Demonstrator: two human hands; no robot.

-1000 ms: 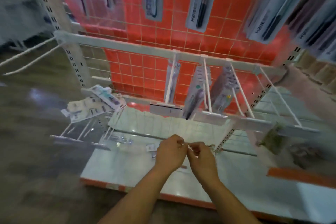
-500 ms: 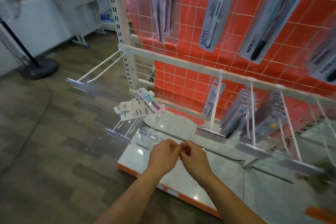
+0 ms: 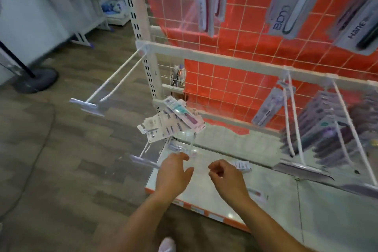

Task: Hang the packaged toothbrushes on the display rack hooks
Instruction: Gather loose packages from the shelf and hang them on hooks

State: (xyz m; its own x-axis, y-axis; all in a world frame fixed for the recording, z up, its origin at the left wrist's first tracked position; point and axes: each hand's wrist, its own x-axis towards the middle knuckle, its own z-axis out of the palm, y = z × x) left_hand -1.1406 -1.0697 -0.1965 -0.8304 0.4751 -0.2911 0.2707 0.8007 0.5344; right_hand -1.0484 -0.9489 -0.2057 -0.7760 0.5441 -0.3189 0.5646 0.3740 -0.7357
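Note:
A loose stack of packaged toothbrushes (image 3: 173, 121) lies across the low hooks at the rack's left corner. My left hand (image 3: 173, 174) reaches toward them with fingers relaxed, holding nothing, just below the stack. My right hand (image 3: 227, 180) hovers beside it over the white base shelf (image 3: 276, 196), fingers loosely curled and empty. More packaged toothbrushes hang on the mid-row hooks: a single pack (image 3: 268, 106) and a thick bunch (image 3: 331, 129). An empty double hook (image 3: 110, 86) juts out to the left of the post.
Larger toothbrush packs (image 3: 286, 4) hang on the orange grid wall above. A small pack (image 3: 241, 165) lies on the base shelf by my right hand. A white upright post (image 3: 141, 33) marks the rack's left edge; wood floor, a fan base (image 3: 36, 80) and a white table lie left.
My hands were pinched together; now they have separated, the left reaching forward toward the stack on the low hooks. The view has swung left and moved closer to the rack.

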